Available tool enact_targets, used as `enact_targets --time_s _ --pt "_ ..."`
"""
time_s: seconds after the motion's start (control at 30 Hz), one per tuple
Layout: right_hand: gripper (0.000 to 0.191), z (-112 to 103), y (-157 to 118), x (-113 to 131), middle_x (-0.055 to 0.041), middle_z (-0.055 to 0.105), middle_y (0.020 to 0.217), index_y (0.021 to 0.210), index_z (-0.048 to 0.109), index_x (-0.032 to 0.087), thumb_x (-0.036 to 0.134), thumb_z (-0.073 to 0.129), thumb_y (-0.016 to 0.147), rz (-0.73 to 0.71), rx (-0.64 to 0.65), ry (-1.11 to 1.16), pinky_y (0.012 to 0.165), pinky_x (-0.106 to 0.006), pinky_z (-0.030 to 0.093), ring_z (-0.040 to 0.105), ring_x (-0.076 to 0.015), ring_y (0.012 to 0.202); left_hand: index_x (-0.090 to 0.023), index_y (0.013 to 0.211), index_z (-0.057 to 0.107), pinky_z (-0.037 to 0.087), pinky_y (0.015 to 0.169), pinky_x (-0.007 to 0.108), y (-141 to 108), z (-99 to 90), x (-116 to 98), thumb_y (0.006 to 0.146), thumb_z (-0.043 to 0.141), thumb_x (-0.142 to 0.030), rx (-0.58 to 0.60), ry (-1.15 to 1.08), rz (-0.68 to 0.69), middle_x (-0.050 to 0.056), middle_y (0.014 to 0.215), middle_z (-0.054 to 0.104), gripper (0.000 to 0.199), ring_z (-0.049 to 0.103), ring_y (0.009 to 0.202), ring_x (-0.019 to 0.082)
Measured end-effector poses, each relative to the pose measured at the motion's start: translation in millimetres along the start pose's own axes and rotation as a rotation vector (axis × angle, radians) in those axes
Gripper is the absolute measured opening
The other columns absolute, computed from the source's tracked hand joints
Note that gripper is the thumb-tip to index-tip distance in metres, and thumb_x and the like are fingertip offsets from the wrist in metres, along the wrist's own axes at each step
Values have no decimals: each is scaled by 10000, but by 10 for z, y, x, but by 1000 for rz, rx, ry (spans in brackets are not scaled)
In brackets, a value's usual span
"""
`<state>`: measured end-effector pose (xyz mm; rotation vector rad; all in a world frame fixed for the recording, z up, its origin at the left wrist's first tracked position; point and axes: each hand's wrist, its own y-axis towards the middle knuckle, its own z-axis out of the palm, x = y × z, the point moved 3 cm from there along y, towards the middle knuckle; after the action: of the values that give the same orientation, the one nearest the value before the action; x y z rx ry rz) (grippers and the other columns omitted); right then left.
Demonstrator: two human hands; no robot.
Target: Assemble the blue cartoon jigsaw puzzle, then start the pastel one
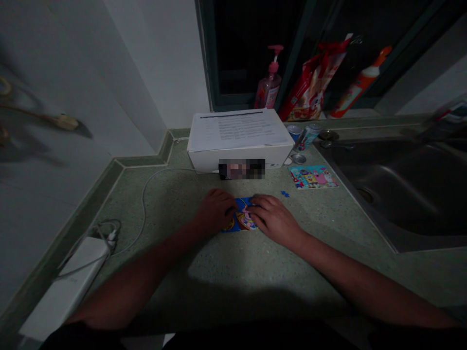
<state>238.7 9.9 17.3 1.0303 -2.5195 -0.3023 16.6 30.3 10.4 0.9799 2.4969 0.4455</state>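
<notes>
The blue cartoon-printed puzzle (239, 218) lay at 12 o'clock from the body on the surface (175, 194), overlapped by the left grip (215, 211) and right grip (273, 218) — whether either was closed could not be told. Uneven pressure could have shifted it, and the small blue piece (285, 194) at 1 o'clock could have been knocked; the white box (241, 163) stood just beyond.

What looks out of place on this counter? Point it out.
A small blue jigsaw piece lies alone on the speckled green counter, apart from the blue cartoon puzzle under the left hand and right hand, so it looks stray.
</notes>
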Motion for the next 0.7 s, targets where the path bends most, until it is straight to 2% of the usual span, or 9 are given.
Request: enact_targets --time_s 0.2,0.4,0.7 --pt "263 8 5 0 -133 802 1190 1199 830 211 245 604 1070 3 9 8 1062 -551 575 691 -343 1214 -196 913 756 515 947 483 10 -30 -39 992 662 -153 11 25 51 40 976 784 130 664 946 253" --pt "259 15 1 -7 -117 800 1201 1215 825 244 236 619 1057 10 4 25 1078 -557 561 686 -332 1228 -220 913 756 505 961 475 17 -52 -45 957 715 -163 67 43 19 39 986 787 83 657 952 248" --pt "248 21 -3 -7 -117 798 1211 1209 820 235 243 619 1064 -1 17 -12 1079 -538 561 685 -334 1224 -233 927 770 481 969 474 23 -26 -42 949 714 -162 60 25 22 45 982 787 92 658 953 256"
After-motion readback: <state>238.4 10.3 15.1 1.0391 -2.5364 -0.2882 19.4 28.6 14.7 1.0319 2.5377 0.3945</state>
